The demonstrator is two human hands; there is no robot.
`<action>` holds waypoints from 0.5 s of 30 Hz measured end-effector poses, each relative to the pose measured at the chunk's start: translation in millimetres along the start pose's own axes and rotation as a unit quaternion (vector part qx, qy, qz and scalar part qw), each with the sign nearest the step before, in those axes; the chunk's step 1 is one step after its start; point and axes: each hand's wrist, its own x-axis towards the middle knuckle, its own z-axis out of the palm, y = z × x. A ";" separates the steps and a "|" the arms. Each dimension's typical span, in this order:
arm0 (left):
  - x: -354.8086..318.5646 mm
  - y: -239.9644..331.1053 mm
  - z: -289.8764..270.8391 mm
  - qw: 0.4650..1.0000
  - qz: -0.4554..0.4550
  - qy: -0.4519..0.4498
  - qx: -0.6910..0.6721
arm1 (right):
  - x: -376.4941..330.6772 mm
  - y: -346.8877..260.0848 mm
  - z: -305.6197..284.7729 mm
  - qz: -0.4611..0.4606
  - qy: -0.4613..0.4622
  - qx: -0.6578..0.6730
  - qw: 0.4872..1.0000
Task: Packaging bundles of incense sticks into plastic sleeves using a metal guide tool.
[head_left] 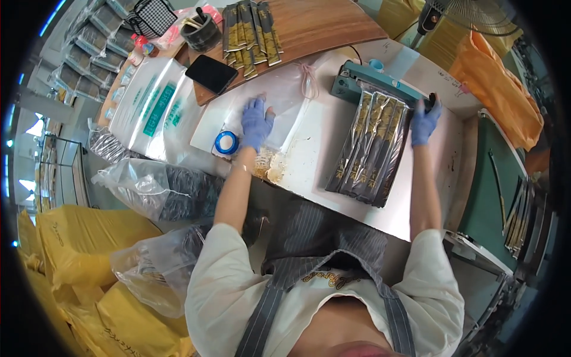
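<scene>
My left hand [256, 124], in a blue glove, lies with its fingers stretched on a clear plastic bag [285, 98] on the white worktop. Close to its wrist sits a blue-rimmed roll of tape [226, 143]. A green bar heat sealer [380, 85] stands at the back of the worktop. My right hand [426, 122], also blue-gloved, is closed around the black handle at the sealer's right end. A clear bag of black-and-gold slim packets [372, 149] lies flat in front of the sealer, its far end against the sealer's bar.
More slim packets [251, 33] lie on the brown wooden board [333, 24], beside a black phone [212, 74] and a pen cup [201, 34]. Stacked plastic bags [157, 110] are on the left. A green conveyor belt [491, 184] stands right; yellow sacks [95, 238] fill the lower left.
</scene>
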 end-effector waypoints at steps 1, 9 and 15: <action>1.0 -17.0 6.1 1.000 -0.004 0.006 0.005 | -23.0 -13.6 -0.3 -0.018 -0.014 -0.051 0.998; 30.1 -22.6 2.2 0.738 -0.400 -0.290 -0.459 | -128.2 2.1 -39.7 0.172 -0.244 0.097 0.950; -4.8 -13.2 17.9 0.883 -0.126 -0.412 -0.186 | -153.2 -28.1 -26.2 -0.016 -0.240 -0.126 0.962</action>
